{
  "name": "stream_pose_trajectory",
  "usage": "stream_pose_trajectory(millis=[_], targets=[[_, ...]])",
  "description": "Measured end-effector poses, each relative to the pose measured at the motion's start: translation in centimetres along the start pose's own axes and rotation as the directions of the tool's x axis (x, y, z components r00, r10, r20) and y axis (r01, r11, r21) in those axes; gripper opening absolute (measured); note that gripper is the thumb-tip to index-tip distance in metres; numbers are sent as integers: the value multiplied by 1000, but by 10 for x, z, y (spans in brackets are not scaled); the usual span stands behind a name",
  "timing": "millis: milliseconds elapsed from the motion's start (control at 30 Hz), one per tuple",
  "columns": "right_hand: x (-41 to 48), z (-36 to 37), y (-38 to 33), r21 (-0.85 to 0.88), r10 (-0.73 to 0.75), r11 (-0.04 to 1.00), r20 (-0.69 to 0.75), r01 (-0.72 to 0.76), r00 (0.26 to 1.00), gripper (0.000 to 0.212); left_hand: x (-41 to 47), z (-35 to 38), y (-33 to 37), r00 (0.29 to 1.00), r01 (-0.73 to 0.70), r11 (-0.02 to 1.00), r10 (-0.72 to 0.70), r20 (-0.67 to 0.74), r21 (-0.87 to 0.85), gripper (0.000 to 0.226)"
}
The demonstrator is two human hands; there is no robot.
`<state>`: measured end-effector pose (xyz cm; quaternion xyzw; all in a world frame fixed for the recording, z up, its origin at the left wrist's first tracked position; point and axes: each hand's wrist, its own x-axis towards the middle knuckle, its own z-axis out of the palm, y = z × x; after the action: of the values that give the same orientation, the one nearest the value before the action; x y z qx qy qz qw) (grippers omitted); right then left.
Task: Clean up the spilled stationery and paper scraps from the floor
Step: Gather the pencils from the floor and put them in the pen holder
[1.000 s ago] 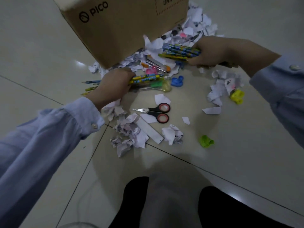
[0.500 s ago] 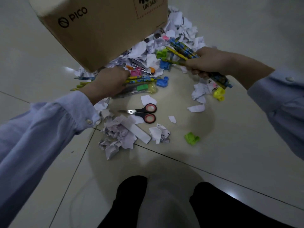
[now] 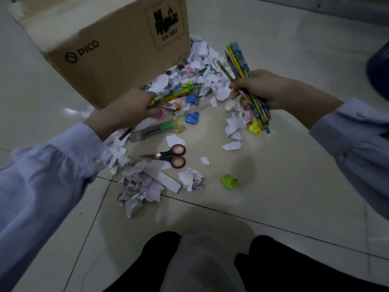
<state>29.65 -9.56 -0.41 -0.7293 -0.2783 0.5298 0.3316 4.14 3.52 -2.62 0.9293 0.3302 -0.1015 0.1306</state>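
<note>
One cardboard box [image 3: 117, 49] stands on the tiled floor [image 3: 294, 186]. Paper scraps [image 3: 202, 66] lie heaped on the floor at its near corner, with two looser clumps closer to the person. The hands are well apart. The right hand [image 3: 259, 89] is clenched round a bundle of pencils [image 3: 242, 62], too many to count, held steeply. The left hand [image 3: 126, 110] grips a few more pencils [image 3: 168, 96] low over the heap. Between them lie one utility knife [image 3: 155, 130], one pair of scissors [image 3: 170, 155], one white ruler [image 3: 166, 179], two blue plastic pieces [image 3: 192, 118], one yellow piece [image 3: 255, 128] and one green piece [image 3: 229, 181].
</note>
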Motion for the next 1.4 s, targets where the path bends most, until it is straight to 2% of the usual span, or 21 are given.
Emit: stream_pose_trajectory(millis=[100, 167, 233, 300, 367, 500, 700, 800, 933, 1033, 1133, 1200, 1300, 1400], targets=[[-14, -6, -6, 157, 14, 988, -37, -8, 999, 6, 3, -14, 8, 999, 22, 984, -30, -43, -174, 32], [-22, -8, -10, 242, 25, 970, -48, -12, 999, 6, 6, -21, 12, 998, 9, 938, -31, -60, -348, 36], [-27, -9, -11, 289, 53, 956, -42, -39, 998, 4, 10, -24, 17, 998, 25, 815, -58, -38, -579, 26], [-31, -10, -9, 293, 89, 954, -65, -66, 994, 3, 15, -26, 25, 998, 48, 635, -56, 16, -771, 16], [-31, -10, -4, 280, 130, 955, -92, -99, 987, 6, 20, -24, 31, 997, 76, 523, -56, 55, -849, 16], [-21, -3, 6, 294, 163, 948, -116, -123, 980, 13, 27, -17, 37, 993, 103, 452, -96, 67, -886, 24], [9, 24, 7, 233, 157, 967, -210, -106, 965, 30, 32, -4, 31, 972, 118, 353, -231, 36, -928, 15], [31, 41, 2, 156, 137, 983, -280, -96, 950, 38, 30, 6, 24, 957, 118, 323, -289, 21, -939, 35], [62, 61, -5, 63, 99, 995, -349, -82, 932, 34, 29, 14, 17, 934, 90, 229, -357, 2, -969, 45], [79, 70, -9, -134, 36, 986, -394, -96, 918, 34, 26, 18, 16, 923, 102, 186, -384, 24, -977, 48], [87, 76, -12, -389, -88, 918, -386, -76, 918, 44, 23, 22, 16, 921, 121, 167, -387, 47, -978, 50], [92, 79, -12, -468, -128, 881, -385, -73, 914, 46, 23, 23, 15, 917, 130, 141, -393, 65, -982, 49], [98, 79, -15, -474, -124, 876, -408, -94, 904, 41, 25, 24, 13, 910, 138, 102, -405, 86, -985, 48], [95, 75, -16, -406, -48, 905, -392, -126, 919, 33, 29, 28, 11, 903, 154, 58, -414, 117, -986, 46]])
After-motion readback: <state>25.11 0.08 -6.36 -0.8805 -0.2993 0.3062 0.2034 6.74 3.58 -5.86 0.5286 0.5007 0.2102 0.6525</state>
